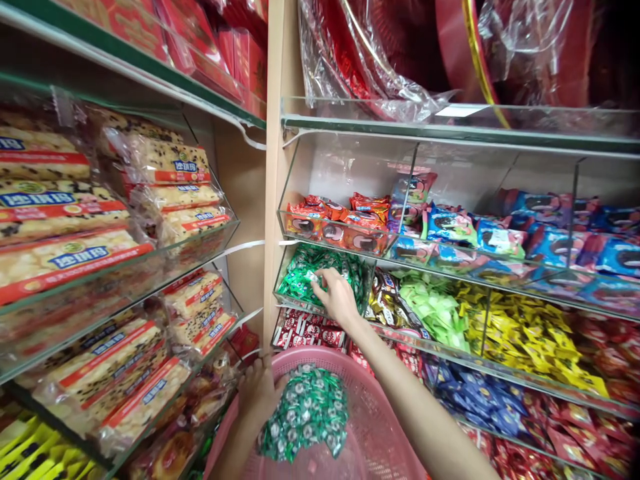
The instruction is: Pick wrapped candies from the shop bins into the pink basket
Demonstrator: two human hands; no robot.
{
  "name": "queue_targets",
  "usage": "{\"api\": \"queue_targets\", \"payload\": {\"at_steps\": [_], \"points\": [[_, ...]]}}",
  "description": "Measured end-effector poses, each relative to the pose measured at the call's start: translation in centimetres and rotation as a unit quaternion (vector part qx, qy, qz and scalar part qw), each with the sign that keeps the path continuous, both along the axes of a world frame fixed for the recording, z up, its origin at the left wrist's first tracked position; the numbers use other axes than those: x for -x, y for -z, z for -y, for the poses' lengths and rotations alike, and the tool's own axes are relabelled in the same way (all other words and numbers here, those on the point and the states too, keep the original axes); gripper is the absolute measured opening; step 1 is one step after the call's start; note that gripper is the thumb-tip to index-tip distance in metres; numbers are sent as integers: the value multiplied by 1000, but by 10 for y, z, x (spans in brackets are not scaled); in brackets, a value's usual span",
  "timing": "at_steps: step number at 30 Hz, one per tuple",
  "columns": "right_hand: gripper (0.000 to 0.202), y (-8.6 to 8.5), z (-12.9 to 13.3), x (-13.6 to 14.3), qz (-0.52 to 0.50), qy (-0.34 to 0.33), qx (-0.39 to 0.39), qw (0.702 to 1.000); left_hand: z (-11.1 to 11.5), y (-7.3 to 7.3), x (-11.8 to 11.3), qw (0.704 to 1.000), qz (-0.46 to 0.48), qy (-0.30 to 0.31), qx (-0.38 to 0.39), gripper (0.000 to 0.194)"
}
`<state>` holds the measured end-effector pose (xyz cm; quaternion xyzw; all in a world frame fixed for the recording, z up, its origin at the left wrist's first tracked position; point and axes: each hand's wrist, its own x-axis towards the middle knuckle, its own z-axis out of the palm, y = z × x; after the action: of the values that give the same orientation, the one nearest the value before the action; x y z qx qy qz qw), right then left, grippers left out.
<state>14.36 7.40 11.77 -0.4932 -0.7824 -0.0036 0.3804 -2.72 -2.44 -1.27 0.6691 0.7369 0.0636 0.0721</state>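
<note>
While the left hand (260, 388) grips the pink basket (387, 417) beside it, the right hand (336, 295) curls narrowly over green-wrapped candies (295, 277), any hold unclear.

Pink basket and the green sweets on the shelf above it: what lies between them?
Red-and-white wrapped sweets, with the right forearm crossing in front; the head view shows both.

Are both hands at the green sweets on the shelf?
No, only the right hand is at the shelf's green sweets; the left hand is by the left edge of the pink basket.
</note>
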Motion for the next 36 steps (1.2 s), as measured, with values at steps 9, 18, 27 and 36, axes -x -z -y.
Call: {"api": "queue_targets", "payload": {"at_steps": [9,18,27,36], "points": [[16,94,61,-12,-10,-102,186,977,-3,13,1,1000,-2,2,-3,46],[15,138,66,-63,87,-19,326,941,-8,2,-15,999,3,48,15,53],[19,148,67,-65,96,40,319,942,-8,1,-19,998,3,57,14,53],[9,146,76,-53,65,31,295,953,-6,0,-16,999,13,49,17,56]]}}
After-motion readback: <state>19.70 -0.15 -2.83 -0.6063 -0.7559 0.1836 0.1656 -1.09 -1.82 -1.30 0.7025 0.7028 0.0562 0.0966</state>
